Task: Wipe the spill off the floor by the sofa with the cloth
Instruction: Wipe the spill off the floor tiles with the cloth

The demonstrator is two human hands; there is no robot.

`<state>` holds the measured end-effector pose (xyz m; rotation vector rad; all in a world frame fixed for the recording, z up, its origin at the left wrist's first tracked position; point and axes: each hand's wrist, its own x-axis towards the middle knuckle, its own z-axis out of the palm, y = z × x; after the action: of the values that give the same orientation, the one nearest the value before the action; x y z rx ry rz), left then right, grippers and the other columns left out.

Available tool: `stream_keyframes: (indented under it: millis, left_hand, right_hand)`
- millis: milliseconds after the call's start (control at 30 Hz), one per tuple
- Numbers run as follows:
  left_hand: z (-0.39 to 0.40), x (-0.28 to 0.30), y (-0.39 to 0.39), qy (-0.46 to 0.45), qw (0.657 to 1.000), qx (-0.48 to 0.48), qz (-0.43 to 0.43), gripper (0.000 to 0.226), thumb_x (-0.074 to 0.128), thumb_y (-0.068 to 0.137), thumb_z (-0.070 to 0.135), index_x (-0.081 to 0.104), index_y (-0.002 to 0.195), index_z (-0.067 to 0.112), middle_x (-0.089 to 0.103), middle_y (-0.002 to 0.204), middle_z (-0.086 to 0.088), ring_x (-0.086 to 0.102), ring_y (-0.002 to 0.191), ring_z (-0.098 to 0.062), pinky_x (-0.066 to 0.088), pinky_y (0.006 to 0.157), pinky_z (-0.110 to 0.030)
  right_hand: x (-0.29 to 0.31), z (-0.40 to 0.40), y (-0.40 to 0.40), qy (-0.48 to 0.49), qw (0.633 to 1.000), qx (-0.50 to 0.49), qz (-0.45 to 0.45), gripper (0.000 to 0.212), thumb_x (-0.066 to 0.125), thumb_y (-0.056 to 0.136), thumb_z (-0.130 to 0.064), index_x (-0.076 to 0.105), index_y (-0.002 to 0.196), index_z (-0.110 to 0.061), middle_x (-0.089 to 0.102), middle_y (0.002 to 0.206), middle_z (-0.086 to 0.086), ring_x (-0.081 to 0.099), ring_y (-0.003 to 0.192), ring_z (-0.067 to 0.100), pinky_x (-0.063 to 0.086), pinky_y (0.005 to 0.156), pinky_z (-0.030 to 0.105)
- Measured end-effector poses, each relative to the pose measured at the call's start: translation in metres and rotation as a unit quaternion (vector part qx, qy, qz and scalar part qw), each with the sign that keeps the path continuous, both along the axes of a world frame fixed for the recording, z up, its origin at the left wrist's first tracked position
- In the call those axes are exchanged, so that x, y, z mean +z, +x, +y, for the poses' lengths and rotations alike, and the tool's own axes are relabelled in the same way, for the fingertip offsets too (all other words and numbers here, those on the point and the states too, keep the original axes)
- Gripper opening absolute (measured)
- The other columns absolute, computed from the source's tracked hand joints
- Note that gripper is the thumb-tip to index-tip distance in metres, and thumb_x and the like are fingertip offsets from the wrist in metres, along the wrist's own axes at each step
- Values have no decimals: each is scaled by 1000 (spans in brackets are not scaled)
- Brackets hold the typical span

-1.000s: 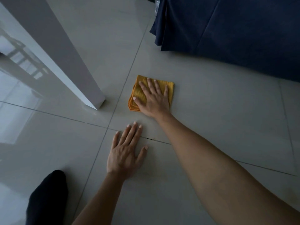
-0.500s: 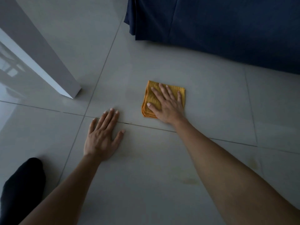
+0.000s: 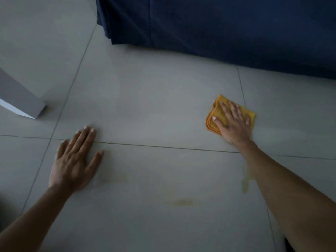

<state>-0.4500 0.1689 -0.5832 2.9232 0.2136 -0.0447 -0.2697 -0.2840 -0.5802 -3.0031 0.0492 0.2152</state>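
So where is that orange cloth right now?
In the head view the orange cloth lies folded on the floor tiles at the right, flat under the right hand, a little in front of the dark blue sofa.

The cloth (image 3: 216, 118) is orange-yellow with a fine ribbed weave, and the sofa (image 3: 218, 24) cover is plain dark navy. The floor (image 3: 145, 99) is pale grey tile crossed by thin dark grout lines, marked with faint yellow-brown spill (image 3: 181, 202) streaks. At left stands a white and light grey panel (image 3: 20, 101)
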Motion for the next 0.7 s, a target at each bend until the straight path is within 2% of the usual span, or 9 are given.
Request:
stream_keyframes:
  millis: [233, 433, 567, 700]
  left_hand:
    - [-1, 0, 0, 5, 1000, -7, -12, 71, 24, 89, 59, 22, 152, 25, 20, 158, 3, 19, 146, -17, 16, 115, -38]
    - [-1, 0, -7, -34, 999, 8, 20, 75, 19, 88, 61, 21, 152, 22, 16, 159, 2, 14, 146, -16, 15, 116, -43]
    - [6, 5, -54, -54, 997, 34, 32, 77, 13, 88, 63, 17, 153, 22, 9, 159, 7, 7, 146, -12, 11, 118, -41]
    - [9, 6, -71, -43, 998, 22, 28, 76, 9, 90, 63, 14, 153, 21, 7, 159, 8, 5, 147, -10, 4, 118, -32]
  right_hand:
    - [2, -56, -9, 4, 996, -88, 3, 74, 28, 88, -72, 12, 153, -40, 4, 164, -8, 3, 151, 16, 4, 117, 55]
    - [2, -42, -43, 3, 989, -145, 13, 70, 28, 93, -66, 10, 154, -37, 3, 164, -4, 1, 151, 18, 2, 117, 58]
    - [4, 0, -67, 15, 993, -115, 18, 70, 26, 93, -66, 9, 154, -36, 2, 164, -4, -1, 151, 19, 1, 116, 59]
    - [0, 57, -78, 8, 999, -53, 5, 78, 15, 86, -71, 9, 154, -35, 2, 164, -3, -1, 151, 20, 3, 115, 59]
